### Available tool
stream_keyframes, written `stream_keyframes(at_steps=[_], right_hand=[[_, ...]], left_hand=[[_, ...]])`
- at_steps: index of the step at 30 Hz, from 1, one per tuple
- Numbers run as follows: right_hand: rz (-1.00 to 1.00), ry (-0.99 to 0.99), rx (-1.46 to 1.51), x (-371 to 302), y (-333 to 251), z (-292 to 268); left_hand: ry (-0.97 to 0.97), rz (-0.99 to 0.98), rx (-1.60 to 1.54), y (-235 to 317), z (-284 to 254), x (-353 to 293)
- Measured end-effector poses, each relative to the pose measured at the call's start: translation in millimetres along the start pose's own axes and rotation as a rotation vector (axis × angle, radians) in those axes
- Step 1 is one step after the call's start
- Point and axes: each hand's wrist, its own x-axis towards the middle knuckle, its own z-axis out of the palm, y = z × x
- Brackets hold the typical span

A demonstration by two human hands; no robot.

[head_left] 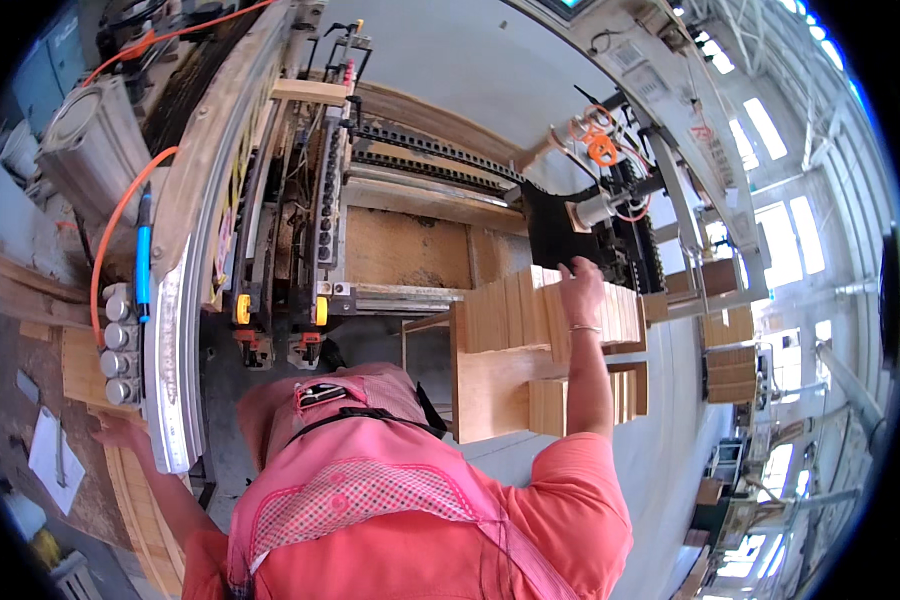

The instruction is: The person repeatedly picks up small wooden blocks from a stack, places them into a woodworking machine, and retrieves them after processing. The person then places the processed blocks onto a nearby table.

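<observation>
Nearest is the person's pink apron (370,505), worn over a coral shirt. Off to the left, the left hand (122,432) rests by pale boards (135,505) at the bench edge; it is small and bent by the lens rim, so I can't tell how far open it is or whether it holds anything. To the right, a wooden stand (480,405) carries a lower row of blocks (547,405) and a fuller upper row of boards (500,312). The right hand (582,288) lies over that upper row, fingers partly bent at the top edge, though whether one board is gripped isn't clear. With both rows standing there, I'd judge much of the handling is left; what is finished doesn't show. Beyond lies the machine's wooden bed (410,248), then its black belt (560,232); farther right stands another board stack (730,372).
</observation>
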Motion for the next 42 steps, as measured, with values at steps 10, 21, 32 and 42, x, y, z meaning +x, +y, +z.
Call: stream_keyframes(at_steps=[10,21,32,42], right_hand=[[0.36,-0.702,-0.081,-50.2,88.8,11.0],[0.216,-0.516,-0.249,-0.4,44.9,-31.0],[-0.374,-0.551,0.285,145.2,-144.2,68.4],[-0.861,-0.414,0.421,251.6,-387.8,171.4]], left_hand=[[-0.348,0.544,0.773,50.9,11.7,-167.1],[-0.692,0.067,0.579,117.7,109.6,-289.6],[-0.916,-0.214,0.579,108.9,234.8,-344.5],[-0.914,-0.068,0.335,96.7,340.0,-395.8]])
